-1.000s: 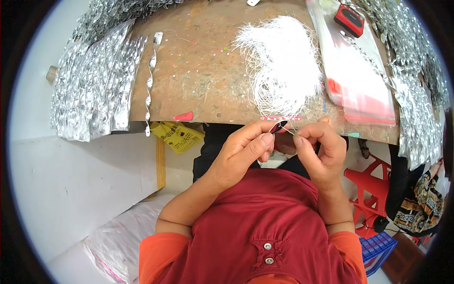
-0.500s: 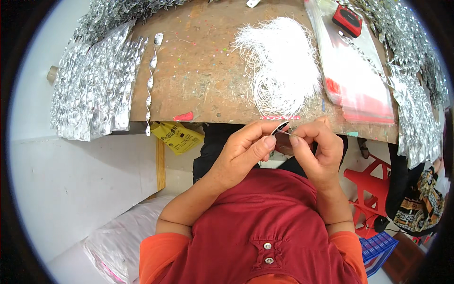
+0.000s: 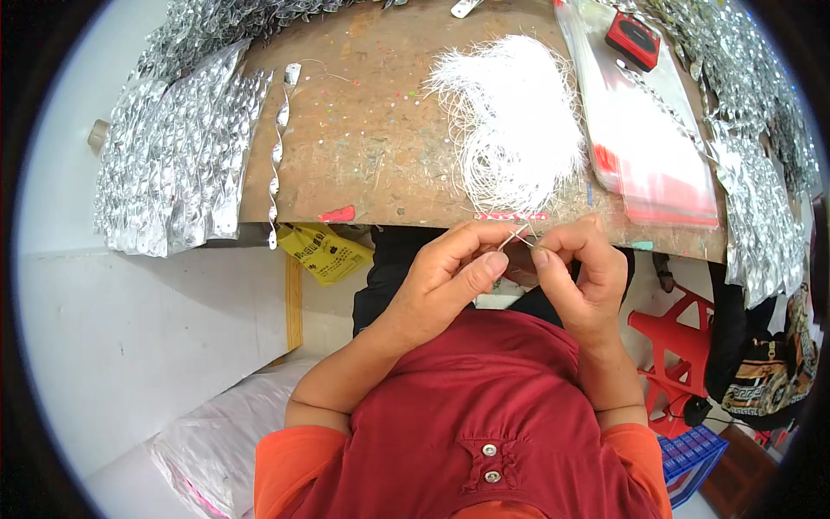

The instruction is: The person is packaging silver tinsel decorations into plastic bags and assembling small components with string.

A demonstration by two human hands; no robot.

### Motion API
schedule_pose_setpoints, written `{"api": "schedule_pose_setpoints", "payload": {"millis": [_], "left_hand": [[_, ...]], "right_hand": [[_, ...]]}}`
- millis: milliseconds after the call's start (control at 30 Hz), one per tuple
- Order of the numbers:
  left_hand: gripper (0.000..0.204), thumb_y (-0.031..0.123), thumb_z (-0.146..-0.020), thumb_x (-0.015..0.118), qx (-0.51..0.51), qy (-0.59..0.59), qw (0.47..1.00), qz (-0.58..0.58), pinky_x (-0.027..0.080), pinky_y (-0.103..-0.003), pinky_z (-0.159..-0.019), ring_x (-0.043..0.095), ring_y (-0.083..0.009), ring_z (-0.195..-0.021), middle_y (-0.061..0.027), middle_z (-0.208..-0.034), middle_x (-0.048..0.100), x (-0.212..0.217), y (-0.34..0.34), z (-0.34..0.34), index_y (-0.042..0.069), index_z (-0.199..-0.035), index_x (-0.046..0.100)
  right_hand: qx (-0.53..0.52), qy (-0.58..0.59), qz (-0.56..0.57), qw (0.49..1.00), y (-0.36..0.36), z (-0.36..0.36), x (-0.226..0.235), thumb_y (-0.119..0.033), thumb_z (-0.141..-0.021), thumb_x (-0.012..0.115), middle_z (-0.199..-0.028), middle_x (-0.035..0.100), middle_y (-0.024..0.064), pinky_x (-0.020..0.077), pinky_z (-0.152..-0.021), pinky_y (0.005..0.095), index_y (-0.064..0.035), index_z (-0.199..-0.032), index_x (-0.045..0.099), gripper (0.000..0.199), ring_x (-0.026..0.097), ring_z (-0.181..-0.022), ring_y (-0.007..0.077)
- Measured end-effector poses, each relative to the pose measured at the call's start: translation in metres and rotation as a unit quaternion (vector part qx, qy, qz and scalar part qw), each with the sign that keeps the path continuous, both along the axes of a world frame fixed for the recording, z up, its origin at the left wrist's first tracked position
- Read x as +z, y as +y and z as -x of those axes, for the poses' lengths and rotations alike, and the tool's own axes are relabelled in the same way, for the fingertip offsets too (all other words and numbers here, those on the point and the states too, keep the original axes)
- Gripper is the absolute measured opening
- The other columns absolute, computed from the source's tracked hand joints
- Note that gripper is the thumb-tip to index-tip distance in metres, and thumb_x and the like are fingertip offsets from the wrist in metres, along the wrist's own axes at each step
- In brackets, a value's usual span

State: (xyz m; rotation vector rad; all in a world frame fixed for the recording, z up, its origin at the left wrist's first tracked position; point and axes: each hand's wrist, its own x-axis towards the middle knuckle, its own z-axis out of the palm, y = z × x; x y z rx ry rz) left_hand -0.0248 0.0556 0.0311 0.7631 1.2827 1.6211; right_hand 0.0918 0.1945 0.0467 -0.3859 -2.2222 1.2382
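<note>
My left hand point(image 3: 451, 275) pinches the end of a small, thin silver strip point(image 3: 513, 238) just beyond the table's front edge. The strip is edge-on, so little of its surface shows. Facing it, my right hand point(image 3: 586, 275) is closed, with thumb and forefinger pinching a thin white string point(image 3: 526, 242) that meets the strip. Whether the string passes through a hole is too small to tell. A loose heap of white strings point(image 3: 519, 121) lies on the table just past my hands. Further left, a single twisted silver strip point(image 3: 277, 156) hangs slightly over the edge.
Stacks of twisted silver strips point(image 3: 169, 164) cover the table's left side, with more strips point(image 3: 761, 190) at the right. Clear plastic bags point(image 3: 661, 164) lie right of the strings, below a red device point(image 3: 633, 41). A yellow bag point(image 3: 327, 253) hangs under the edge; a red stool point(image 3: 670, 337) stands right.
The silver strip has turned in my left fingers, from showing a dark, rounded face to a thin edge. Both hands stay in nearly the same place.
</note>
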Motion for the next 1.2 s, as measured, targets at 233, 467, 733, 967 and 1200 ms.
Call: {"api": "schedule_pose_setpoints", "payload": {"millis": [233,467,733,967,1200], "left_hand": [[0.036,0.021,-0.092,0.052,-0.031,0.096,0.995,-0.018,0.04,-0.02,-0.07,0.047,-0.0077,-0.075,-0.0018,-0.093,0.051,-0.009,0.0,0.004,-0.001,-0.121,0.052],[0.035,0.021,-0.09,0.055,-0.05,-0.11,0.99,-0.079,0.042,-0.021,-0.071,0.053,-0.0081,-0.086,-0.0047,-0.106,0.055,-0.003,0.001,0.002,0.001,-0.119,0.053],[0.013,0.012,-0.089,0.056,0.016,-0.019,0.998,-0.059,0.041,-0.019,-0.067,0.05,-0.007,-0.078,-0.007,-0.106,0.055,0.0,0.006,0.008,0.001,-0.096,0.06],[0.011,0.011,-0.089,0.056,0.054,0.114,0.991,-0.044,0.042,-0.02,-0.07,0.05,-0.0083,-0.079,-0.0076,-0.109,0.051,0.004,0.008,0.009,0.001,-0.087,0.057],[0.015,0.015,-0.091,0.054,0.043,0.216,0.969,-0.111,0.042,-0.026,-0.084,0.053,-0.0127,-0.092,-0.0085,-0.11,0.051,0.012,0.023,0.004,0.001,-0.096,0.055]], "right_hand": [[0.042,-0.017,0.187,0.981,0.003,-0.001,-0.01,0.0,-0.083,0.058,-0.073,0.057,0.0022,0.04,-0.055,0.0177,-0.0008,-0.09,0.054,0.008,0.051,-0.061,0.0061],[0.126,0.038,0.3,0.945,0.006,-0.001,-0.014,0.003,-0.083,0.058,-0.078,0.057,0.0064,0.0454,-0.058,0.0201,0.001,-0.089,0.056,0.007,0.055,-0.064,0.0092],[0.144,0.034,0.255,0.955,0.009,-0.002,-0.016,0.004,-0.082,0.058,-0.079,0.056,0.0064,0.0452,-0.059,0.0209,0.0012,-0.087,0.057,0.006,0.055,-0.065,0.01],[0.044,-0.018,0.293,0.955,0.014,-0.006,0.0,0.001,-0.083,0.058,-0.08,0.059,0.005,0.0447,-0.058,0.0208,0.0019,-0.095,0.059,0.012,0.055,-0.065,0.0079],[0.095,-0.026,0.259,0.961,0.003,0.001,0.003,-0.001,-0.084,0.059,-0.072,0.057,0.0016,0.04,-0.052,0.0174,0.0003,-0.091,0.061,0.008,0.052,-0.06,0.0042]]}}
